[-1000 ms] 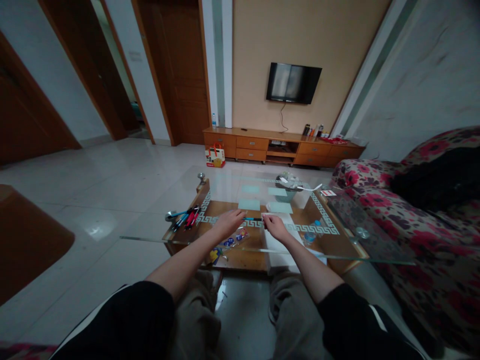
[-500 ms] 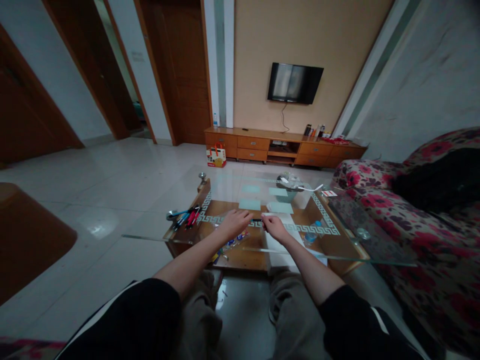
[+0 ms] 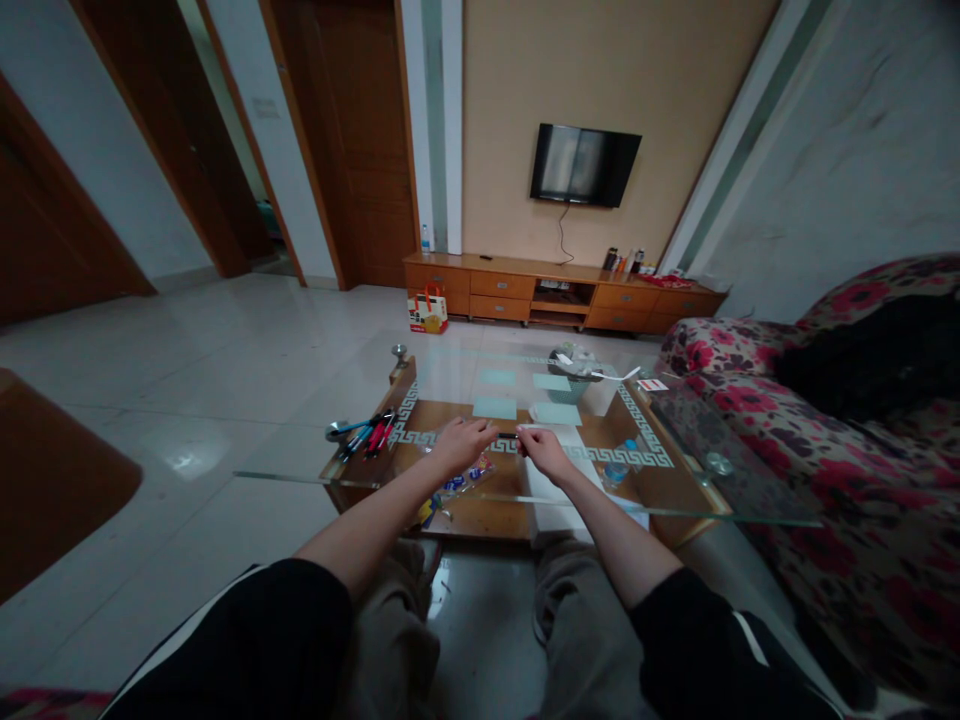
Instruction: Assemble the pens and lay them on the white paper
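Observation:
Over the glass-topped coffee table (image 3: 645,510), my two hands meet at a short dark pen (image 3: 507,435). My left hand (image 3: 463,445) pinches its left end, with the knuckles facing up. At the other end, the closed fingers of my right hand (image 3: 544,450) grip it; the fingertips are partly hidden. A group of blue, black and red pens (image 3: 371,435) lies to the left on the glass. Beneath my left forearm is a clear plastic packet (image 3: 469,480) with colourful items inside.
A dark bowl with crumpled plastic (image 3: 576,362) stands at the table's far right, a red-and-white card (image 3: 652,385) beside it. Through the glass show a white box (image 3: 555,515) and a water bottle (image 3: 616,470). A flowered sofa (image 3: 750,400) borders the right.
The view has shifted slightly, moving everything a little left in the picture. Both hands keep their grip on the pen, with only slight finger movement.

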`<control>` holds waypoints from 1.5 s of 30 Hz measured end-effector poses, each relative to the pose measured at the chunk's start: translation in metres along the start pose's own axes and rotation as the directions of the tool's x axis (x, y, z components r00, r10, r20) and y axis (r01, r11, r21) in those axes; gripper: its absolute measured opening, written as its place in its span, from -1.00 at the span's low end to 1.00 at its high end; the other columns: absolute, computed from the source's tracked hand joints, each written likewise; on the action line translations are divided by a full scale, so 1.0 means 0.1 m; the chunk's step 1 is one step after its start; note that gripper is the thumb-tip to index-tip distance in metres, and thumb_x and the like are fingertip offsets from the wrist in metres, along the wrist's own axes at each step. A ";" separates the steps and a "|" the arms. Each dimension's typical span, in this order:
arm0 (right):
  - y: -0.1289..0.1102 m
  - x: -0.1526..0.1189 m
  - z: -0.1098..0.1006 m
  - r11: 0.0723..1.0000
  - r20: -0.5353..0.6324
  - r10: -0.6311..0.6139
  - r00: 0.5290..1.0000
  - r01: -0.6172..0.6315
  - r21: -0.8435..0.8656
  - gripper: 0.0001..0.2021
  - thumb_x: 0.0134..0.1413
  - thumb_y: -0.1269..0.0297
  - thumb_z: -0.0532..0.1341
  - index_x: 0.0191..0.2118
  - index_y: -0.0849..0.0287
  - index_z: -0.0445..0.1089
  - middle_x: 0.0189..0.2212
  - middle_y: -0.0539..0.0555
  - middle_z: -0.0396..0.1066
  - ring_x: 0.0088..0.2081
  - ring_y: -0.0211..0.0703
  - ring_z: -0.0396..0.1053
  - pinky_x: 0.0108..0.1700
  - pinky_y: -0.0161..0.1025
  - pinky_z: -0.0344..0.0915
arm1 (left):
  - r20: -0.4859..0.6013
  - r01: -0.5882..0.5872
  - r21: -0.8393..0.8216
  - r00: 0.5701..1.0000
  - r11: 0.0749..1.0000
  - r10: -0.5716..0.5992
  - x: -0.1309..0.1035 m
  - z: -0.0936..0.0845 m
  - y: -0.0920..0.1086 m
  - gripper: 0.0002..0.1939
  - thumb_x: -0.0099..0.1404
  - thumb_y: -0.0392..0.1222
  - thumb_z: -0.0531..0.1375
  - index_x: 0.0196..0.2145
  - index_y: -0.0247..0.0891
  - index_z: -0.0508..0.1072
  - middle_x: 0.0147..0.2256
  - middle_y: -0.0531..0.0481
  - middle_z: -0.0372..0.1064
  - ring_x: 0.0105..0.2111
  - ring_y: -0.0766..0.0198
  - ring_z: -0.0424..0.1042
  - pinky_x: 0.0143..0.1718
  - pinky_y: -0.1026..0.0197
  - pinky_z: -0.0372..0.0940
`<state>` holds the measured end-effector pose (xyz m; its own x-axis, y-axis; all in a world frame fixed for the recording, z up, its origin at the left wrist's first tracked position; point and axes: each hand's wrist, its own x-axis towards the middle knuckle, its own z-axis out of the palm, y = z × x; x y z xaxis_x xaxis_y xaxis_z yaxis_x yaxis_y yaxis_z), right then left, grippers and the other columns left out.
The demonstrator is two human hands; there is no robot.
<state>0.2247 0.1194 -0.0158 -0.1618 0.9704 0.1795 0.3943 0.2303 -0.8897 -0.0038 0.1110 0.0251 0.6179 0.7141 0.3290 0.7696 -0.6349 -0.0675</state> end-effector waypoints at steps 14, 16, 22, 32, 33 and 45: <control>-0.24 -0.08 -0.02 0.996 0.043 0.031 0.999 -0.034 0.077 -0.47 0.19 -0.15 0.12 -0.51 0.23 0.46 -0.60 0.00 0.34 -0.52 -0.24 0.21 -0.42 -0.30 0.10 | 0.013 0.010 -0.012 1.000 1.000 -0.010 -0.02 0.00 -0.04 -0.82 0.45 -0.17 0.10 -0.05 -0.11 0.43 -0.14 -0.08 0.45 -0.14 0.15 0.44 -0.11 0.12 0.19; -0.28 -0.09 -0.02 0.995 0.047 0.042 0.998 -0.046 0.086 -0.47 0.17 -0.16 0.13 -0.52 0.22 0.45 -0.61 0.00 0.33 -0.53 -0.24 0.20 -0.42 -0.29 0.10 | 0.013 0.013 -0.019 1.000 1.000 -0.012 -0.02 0.01 -0.05 -0.82 0.45 -0.17 0.10 -0.04 -0.11 0.43 -0.12 -0.08 0.45 -0.16 0.16 0.44 -0.11 0.12 0.19; -0.30 -0.09 -0.02 0.991 0.069 0.064 0.996 -0.072 0.115 -0.46 0.13 -0.20 0.15 -0.52 0.23 0.44 -0.62 0.00 0.32 -0.53 -0.25 0.19 -0.42 -0.30 0.11 | 0.015 0.002 -0.002 1.000 1.000 -0.002 -0.02 0.01 -0.05 -0.82 0.44 -0.20 0.10 -0.05 -0.12 0.44 -0.15 -0.07 0.45 -0.18 0.16 0.45 -0.10 0.13 0.19; -0.22 -0.08 -0.01 0.986 0.086 0.075 0.993 -0.087 0.141 -0.46 0.10 -0.21 0.17 -0.53 0.22 0.46 -0.62 0.02 0.36 -0.54 -0.24 0.23 -0.42 -0.29 0.17 | 0.033 -0.002 0.006 0.999 1.000 0.002 -0.03 0.03 -0.06 -0.83 0.43 -0.22 0.11 -0.06 -0.11 0.44 -0.15 -0.06 0.45 -0.14 0.15 0.45 -0.08 0.11 0.20; -0.21 -0.07 -0.01 0.986 0.087 0.075 0.993 -0.087 0.144 -0.47 0.11 -0.20 0.17 -0.52 0.22 0.46 -0.62 0.02 0.36 -0.54 -0.24 0.23 -0.42 -0.30 0.17 | 0.034 -0.002 0.006 0.999 1.000 0.001 -0.03 0.03 -0.06 -0.82 0.43 -0.22 0.11 -0.05 -0.10 0.43 -0.15 -0.06 0.45 -0.14 0.15 0.45 -0.07 0.10 0.20; -0.17 -0.07 -0.01 0.974 0.085 0.130 0.988 -0.144 0.173 -0.50 0.04 -0.17 0.25 -0.51 0.26 0.49 -0.58 0.04 0.42 -0.53 -0.26 0.28 -0.41 -0.31 0.21 | 0.032 -0.009 0.010 0.999 1.000 0.008 -0.04 0.05 -0.07 -0.84 0.43 -0.22 0.11 -0.09 -0.12 0.45 -0.18 -0.05 0.44 -0.16 0.17 0.45 -0.09 0.12 0.20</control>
<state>0.2198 0.1086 -0.0017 -0.1857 0.9823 0.0254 0.2511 0.0724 -0.9652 -0.0102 0.1141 0.0192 0.6291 0.7178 0.2982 0.7658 -0.6382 -0.0794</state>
